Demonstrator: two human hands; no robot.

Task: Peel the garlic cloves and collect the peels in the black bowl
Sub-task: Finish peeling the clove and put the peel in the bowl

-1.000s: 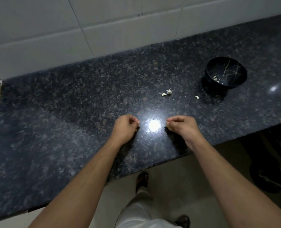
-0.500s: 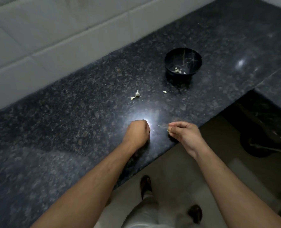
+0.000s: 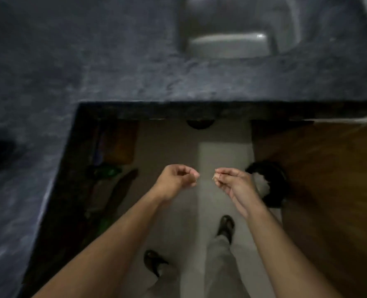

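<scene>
Hands now off the counter, right hand (image 3: pixel 232 181) grip pinching garlic clove (image 3: pixel 214 177)

a dark speckled stone countertop (image 3: pixel 92 67) wraps in an l along the left and far sides, blurred by motion. a steel sink (image 3: pixel 229 39) is sunk into its far stretch. below, a pale tiled floor (image 3: pixel 169 147) carries two sandalled feet (image 3: pixel 226 225) and a dark round object (image 3: pixel 272 183) beside a wooden panel (image 3: pixel 333 179).
</scene>
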